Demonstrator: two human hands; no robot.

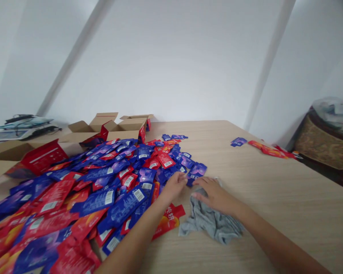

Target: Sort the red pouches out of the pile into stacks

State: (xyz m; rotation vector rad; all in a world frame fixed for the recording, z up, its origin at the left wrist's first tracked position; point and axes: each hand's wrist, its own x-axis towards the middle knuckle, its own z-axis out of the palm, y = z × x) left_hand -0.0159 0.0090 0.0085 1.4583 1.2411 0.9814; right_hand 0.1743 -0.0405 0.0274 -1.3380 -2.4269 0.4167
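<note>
My left hand (175,185) has its fingers pinched together at the lower left edge of a blue pouch (197,169), which lies at the right end of a large heap. Just to the right, my right hand (213,193) is spread over a crumpled grey cloth (207,220), fingers reaching toward the same pouch. Below my left wrist, a red pouch (171,219) with orange fruit printed on it lies on the table. The heap of blue and red pouches (111,171) fills the left side, many showing white barcode labels.
Open cardboard boxes (125,125) stand behind the heap, with another box (14,156) at the left. A few blue pouches (238,141) and red pouches (270,150) lie along the right table edge. A patterned chair (324,140) holds plastic bags. Papers (25,123) lie far left.
</note>
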